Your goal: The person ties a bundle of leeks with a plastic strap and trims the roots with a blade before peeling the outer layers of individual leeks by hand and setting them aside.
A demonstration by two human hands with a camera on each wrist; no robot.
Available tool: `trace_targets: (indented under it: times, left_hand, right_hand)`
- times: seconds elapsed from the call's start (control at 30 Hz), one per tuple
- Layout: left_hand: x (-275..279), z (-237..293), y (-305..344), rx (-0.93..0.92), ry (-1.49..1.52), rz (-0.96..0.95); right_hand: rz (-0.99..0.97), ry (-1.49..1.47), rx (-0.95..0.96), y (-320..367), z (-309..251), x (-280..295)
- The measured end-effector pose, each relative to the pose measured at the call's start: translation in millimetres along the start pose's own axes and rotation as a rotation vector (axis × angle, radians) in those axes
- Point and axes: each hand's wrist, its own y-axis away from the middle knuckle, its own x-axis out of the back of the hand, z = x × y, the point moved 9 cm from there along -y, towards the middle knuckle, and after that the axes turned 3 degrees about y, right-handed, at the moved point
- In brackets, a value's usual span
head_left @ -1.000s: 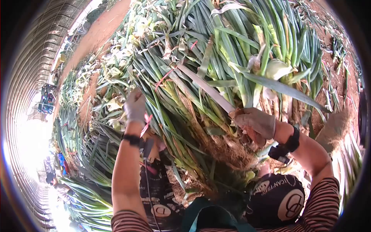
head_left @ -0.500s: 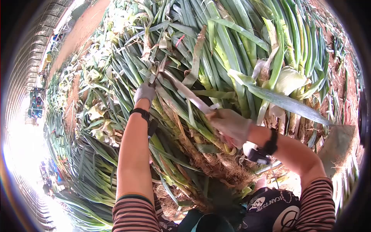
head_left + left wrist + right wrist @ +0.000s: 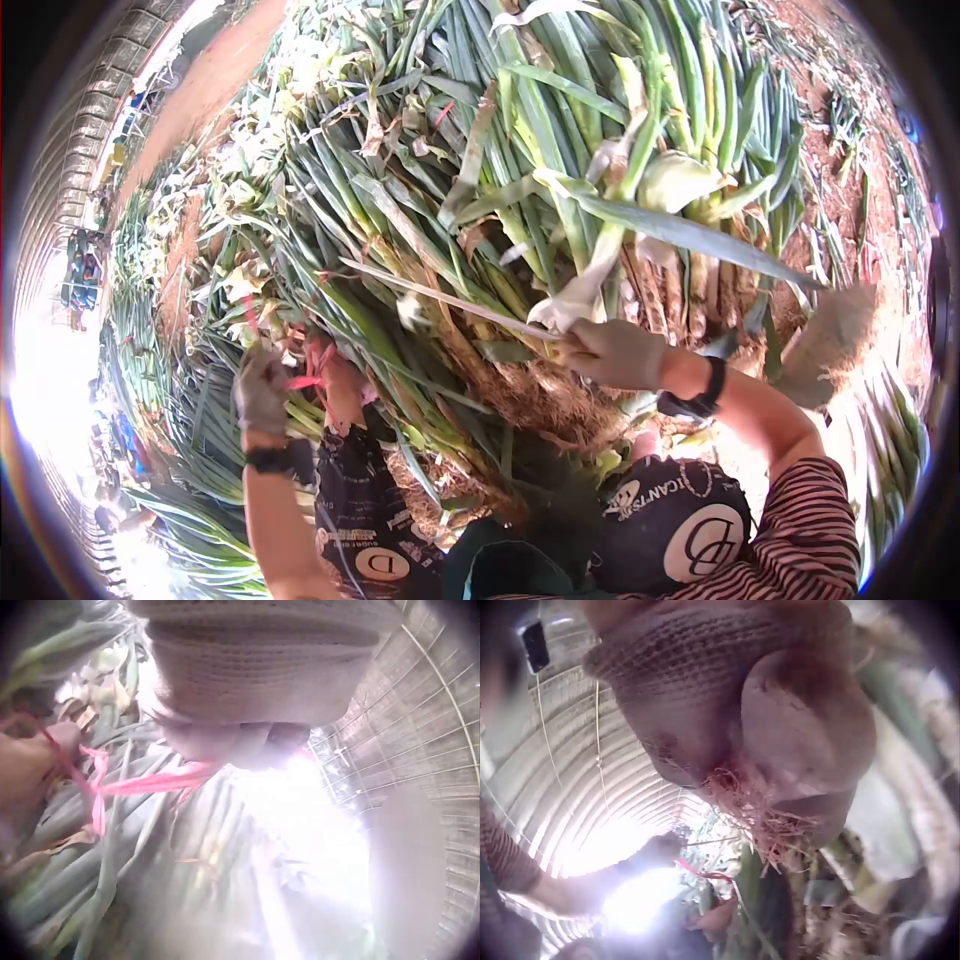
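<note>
My gloved left hand (image 3: 262,392) is at the lower left beside the person's bare knee (image 3: 343,392). It pinches a strand of pink ribbon (image 3: 157,784), stretched from a knot near the knee; more pink ribbon (image 3: 318,362) hangs loose there. My gloved right hand (image 3: 622,352) grips the end of a long pale green onion stalk (image 3: 450,292) that points up and left over the pile. Stringy roots (image 3: 761,817) stick out under the right thumb in the right wrist view. Below the stalk lie green onions with bushy roots (image 3: 545,400).
A large heap of green onions (image 3: 690,100) spreads ahead, with a broad leaf (image 3: 690,235) lying across it. Peeled leaf scraps (image 3: 235,195) lie on the left, and bare soil (image 3: 215,75) shows beyond. The ribbed arched roof (image 3: 592,750) curves overhead.
Half a second ago my left hand was at the stalk's far tip; it has dropped back to the pink ribbon by the knee. My right hand has shifted slightly with the stalk.
</note>
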Motion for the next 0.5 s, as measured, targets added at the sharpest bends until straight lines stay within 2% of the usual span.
trace_targets:
  times: [0.07, 0.1, 0.13, 0.17, 0.23, 0.27, 0.33, 0.4, 0.43, 0.5]
  left_hand:
    - [55, 62, 59, -0.27, -0.131, 0.163]
    - [79, 115, 91, -0.712, -0.86, 0.224]
    - [172, 131, 100, -0.336, -0.141, 0.34]
    - [246, 171, 111, -0.428, -0.067, 0.387]
    - [296, 236, 149, -0.494, -0.18, 0.506]
    - [284, 252, 155, -0.514, -0.303, 0.505]
    - [258, 282, 167, -0.559, -0.548, 0.515]
    - [191, 271, 149, -0.844, -0.895, 0.321]
    - [146, 254, 141, -0.879, -0.897, 0.325]
    - [35, 191, 106, -0.553, -0.432, 0.329]
  right_hand:
    - [0.03, -0.092, -0.006, 53, 17, 5]
    - [0.073, -0.11, -0.023, 76, 28, 7]
    - [0.116, -0.128, -0.038, 97, 36, 9]
    - [0.206, -0.117, -0.034, 118, 44, 12]
    - [0.325, -0.196, -0.077, 151, 48, 23]
    - [0.351, -0.416, -0.077, 162, 46, 25]
    - [0.418, -0.67, -0.092, 173, 45, 31]
    - [0.456, -0.749, -0.085, 175, 35, 43]
    - [0.476, -0.789, -0.082, 172, 32, 49]
    - [0.578, -0.833, 0.065, 163, 25, 61]
